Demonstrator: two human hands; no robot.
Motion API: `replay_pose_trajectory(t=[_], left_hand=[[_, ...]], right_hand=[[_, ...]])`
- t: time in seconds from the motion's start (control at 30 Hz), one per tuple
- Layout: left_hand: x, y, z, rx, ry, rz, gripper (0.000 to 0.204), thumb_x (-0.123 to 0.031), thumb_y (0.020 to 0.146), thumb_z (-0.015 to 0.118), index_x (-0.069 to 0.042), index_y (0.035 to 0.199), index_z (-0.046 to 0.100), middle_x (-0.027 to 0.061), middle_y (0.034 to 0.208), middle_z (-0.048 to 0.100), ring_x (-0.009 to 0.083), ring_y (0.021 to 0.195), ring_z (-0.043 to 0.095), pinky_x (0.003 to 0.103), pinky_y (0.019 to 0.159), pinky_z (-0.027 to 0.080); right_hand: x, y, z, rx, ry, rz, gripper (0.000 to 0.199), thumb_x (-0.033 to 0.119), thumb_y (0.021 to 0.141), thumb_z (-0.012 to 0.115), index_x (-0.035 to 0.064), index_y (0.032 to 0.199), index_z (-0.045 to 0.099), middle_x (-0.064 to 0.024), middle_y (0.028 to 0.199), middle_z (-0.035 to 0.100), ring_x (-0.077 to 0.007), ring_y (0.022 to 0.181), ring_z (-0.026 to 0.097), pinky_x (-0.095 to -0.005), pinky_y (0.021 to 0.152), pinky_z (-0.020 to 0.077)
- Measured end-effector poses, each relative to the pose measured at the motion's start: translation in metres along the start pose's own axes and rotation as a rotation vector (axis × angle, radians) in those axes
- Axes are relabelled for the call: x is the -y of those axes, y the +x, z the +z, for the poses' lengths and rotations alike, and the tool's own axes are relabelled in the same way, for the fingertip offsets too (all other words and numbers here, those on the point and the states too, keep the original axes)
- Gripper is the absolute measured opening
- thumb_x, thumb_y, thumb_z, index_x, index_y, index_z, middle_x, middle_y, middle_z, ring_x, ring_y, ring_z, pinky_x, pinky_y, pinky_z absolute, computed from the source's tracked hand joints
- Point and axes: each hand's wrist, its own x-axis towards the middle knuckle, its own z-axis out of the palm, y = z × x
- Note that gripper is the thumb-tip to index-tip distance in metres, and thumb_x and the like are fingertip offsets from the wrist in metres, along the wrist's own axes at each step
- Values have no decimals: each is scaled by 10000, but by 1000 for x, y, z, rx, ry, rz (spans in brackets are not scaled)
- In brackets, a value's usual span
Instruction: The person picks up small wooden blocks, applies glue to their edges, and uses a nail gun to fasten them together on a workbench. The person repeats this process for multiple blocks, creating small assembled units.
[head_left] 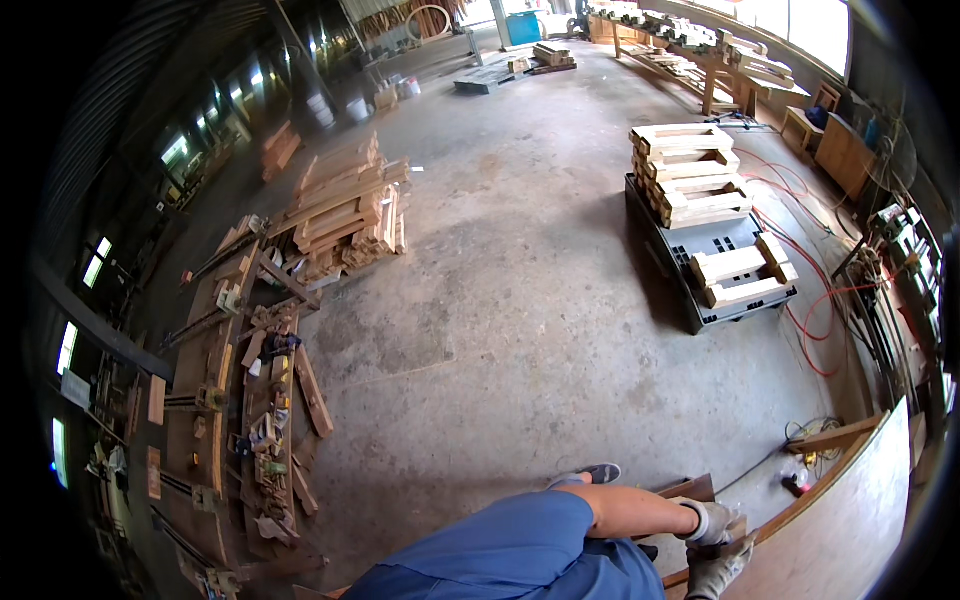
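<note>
Both my hands wear light work gloves at the lower right. My left hand (710, 520), at the end of a bare forearm and blue sleeve, is closed on the end of a narrow wooden strip (775, 522). The strip runs along the edge of a large plywood board (850, 520). Just below, my right hand (718, 572) grips the same edge lower down. A dark wooden piece (692, 489) lies right behind my left hand. My shoe (595, 472) stands on the concrete floor beside it.
A black plastic pallet (735, 305) carries stacked pale wooden frames (690, 175) at the right. A lumber pile (345, 210) and a cluttered workbench with clamps (255, 400) stand at the left. Red hoses (815, 300) and cables cross the floor at the right.
</note>
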Motion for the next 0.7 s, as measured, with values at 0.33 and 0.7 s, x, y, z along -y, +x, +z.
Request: replay_pose_trajectory(t=[0.33,0.7], left_hand=[[-2,-11,-15,6,33,-49,690,-325,938,687,-112,1557,468,218,1256,718,409,1143,697,468,975,543],[-21,-38,-39,31,-32,-44,611,-310,916,694,-62,1460,568,221,1317,700,408,1220,668,463,1013,526]], right_hand=[[11,-2,-2,146,516,274,1006,225,679,941,-30,1499,416,-129,1077,690,-251,981,665,-383,860,583],[-29,-2,34,116,398,234,1113,408,700,908,-3,1561,335,-199,1162,684,-365,1065,676,-450,886,585]])
